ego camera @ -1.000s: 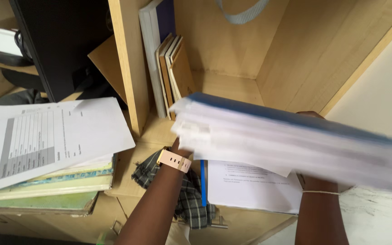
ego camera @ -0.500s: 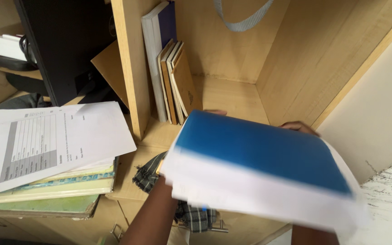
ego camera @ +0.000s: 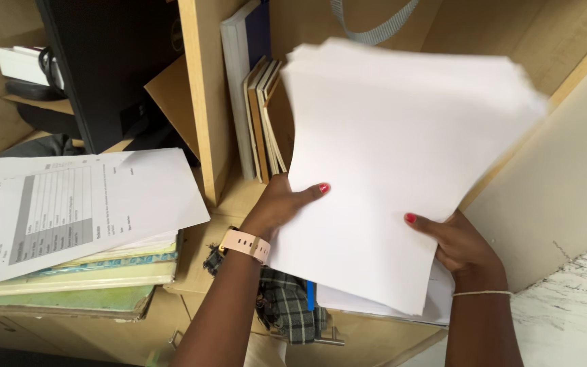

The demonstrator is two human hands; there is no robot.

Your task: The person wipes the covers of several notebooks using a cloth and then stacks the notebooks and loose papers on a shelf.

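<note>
Item: thick stack of white paper (ego camera: pixel 388 170), tilted upright before the shelf opening, long axis toward 1 o'clock. Your left hand (ego camera: pixel 283 204) pinches its 9 o'clock edge; your right hand (ego camera: pixel 453 241) pinches at 5 o'clock.

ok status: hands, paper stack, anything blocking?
Left hand and right hand both grip the white paper stack, tilted up before the wooden shelf. Upright books close at its left edge.
</note>
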